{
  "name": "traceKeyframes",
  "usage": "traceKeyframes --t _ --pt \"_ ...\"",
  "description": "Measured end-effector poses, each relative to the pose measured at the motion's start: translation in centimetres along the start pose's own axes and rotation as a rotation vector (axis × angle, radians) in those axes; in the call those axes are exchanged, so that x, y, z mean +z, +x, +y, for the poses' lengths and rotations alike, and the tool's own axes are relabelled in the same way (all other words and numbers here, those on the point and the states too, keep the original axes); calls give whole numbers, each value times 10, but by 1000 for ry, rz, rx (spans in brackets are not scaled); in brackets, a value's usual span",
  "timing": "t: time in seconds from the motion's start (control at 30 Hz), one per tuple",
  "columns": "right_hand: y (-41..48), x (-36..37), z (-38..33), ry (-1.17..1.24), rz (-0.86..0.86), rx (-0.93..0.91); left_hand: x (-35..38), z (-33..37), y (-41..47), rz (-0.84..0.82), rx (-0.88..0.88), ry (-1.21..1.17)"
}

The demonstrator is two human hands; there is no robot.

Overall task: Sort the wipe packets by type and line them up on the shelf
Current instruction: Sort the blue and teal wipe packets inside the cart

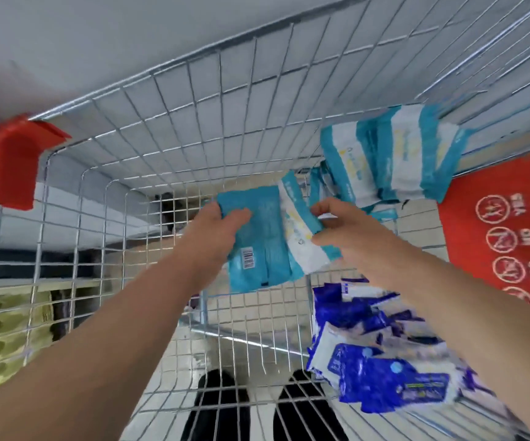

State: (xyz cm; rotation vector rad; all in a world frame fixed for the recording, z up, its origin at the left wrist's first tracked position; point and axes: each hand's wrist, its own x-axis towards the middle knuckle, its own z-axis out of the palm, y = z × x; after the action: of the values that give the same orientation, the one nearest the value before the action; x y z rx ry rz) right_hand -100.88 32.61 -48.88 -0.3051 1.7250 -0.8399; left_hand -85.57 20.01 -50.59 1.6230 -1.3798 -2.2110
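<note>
At the far left a red corner cap [15, 160] marks the rim of the wire cart [161, 100], and the whole scene sits inside its basket. Toward the middle, the left hand [216, 230] grips a teal packet [257, 246], barcode side up: the thumb lies across its face and the fingers curl round the upper left edge. Just beside it, overlapping its right edge, is a white-and-teal packet [301, 240], which the right hand [343, 230] pinches along its right side between thumb and curled fingers. Both packets are lifted above the cart floor. Further right, a bunch of teal-and-white packets [390, 157] leans against the far mesh, and a heap of blue packets [384, 377] lies low on the near right, beside the red seat flap [505, 224]. These packs look light and soft, with slick film that bows under a grip, so they would probably slide if stacked loosely. Taking each across its short width, thumb on one face and fingers behind, seems the surest hold. No shelf shows in this view.
</note>
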Motion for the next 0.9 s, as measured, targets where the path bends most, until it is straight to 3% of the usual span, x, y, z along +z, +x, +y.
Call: traceKeyframes --t 0.1,0.23,0.33,0.4,0.47,0.67,0.9 --pt "-30 -47 -20 155 45 -21 39 26 -7 -73 30 -87" --pt "-42 -102 -39 282 267 -128 101 56 -8 -132 41 -264" --pt "-26 -133 -50 324 508 -246 154 68 6 -3 26 -405" --pt "-13 -144 -51 227 606 -285 180 67 20 104 45 -435" --pt "-6 -149 -44 66 584 -308 194 60 31 168 79 -329" --pt "-13 -154 -20 -333 597 -346 179 52 38 162 104 40" --pt "-10 -156 -19 -520 591 -423 162 57 37 184 52 -104"
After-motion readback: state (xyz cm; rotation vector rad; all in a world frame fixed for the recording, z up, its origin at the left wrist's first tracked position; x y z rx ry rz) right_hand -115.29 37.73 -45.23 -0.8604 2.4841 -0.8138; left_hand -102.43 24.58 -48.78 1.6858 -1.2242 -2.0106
